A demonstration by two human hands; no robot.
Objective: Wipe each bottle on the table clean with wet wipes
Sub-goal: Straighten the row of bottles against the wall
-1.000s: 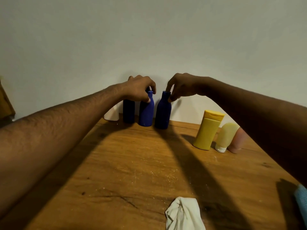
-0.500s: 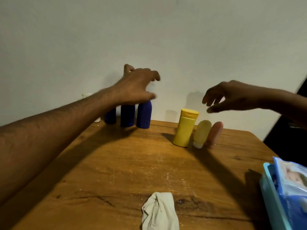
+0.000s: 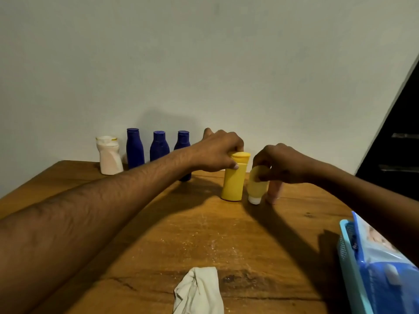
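Head view. Since half a second ago both my hands dropped from the air onto the right-hand group of bottles. My left hand, which was over the blue bottles, now has its grip curled round the cap end of the yellow bottle, thumb on the front. My right hand, spread in the air before, now pinches the top of the pale yellow tube, which stands cap-down and tilted, just beside the yellow bottle. The pink tube stands just right of it, mostly behind my right hand.

The three blue bottles are uncovered now, upright in a row along the wall; my left forearm crosses in front of the rightmost one. The white bottle stands at the left end of the row.

No label on any bottle is readable. The print on the wet wipes pack is too blurred to read.

The pack sits in a light blue basket at the right edge of the counter. A crumpled white wipe lies at the near edge, well apart from the bottles.
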